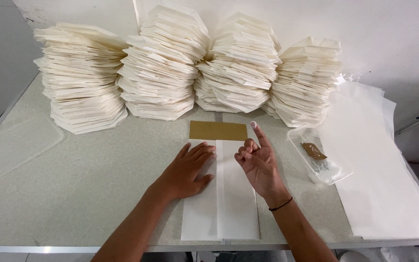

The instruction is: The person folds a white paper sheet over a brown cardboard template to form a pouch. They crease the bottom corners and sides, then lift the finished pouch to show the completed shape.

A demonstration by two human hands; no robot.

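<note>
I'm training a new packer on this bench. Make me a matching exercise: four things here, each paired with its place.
Things:
1. left hand
2. right hand
3. brown card strip
4. clear plastic tray

Places:
A. at the far end of the folded white sheet
B. raised above the sheet, index finger up
C. on the table, right of the sheet
D. flat on the sheet's left half

Pairs: 1-D, 2-B, 3-A, 4-C
</note>
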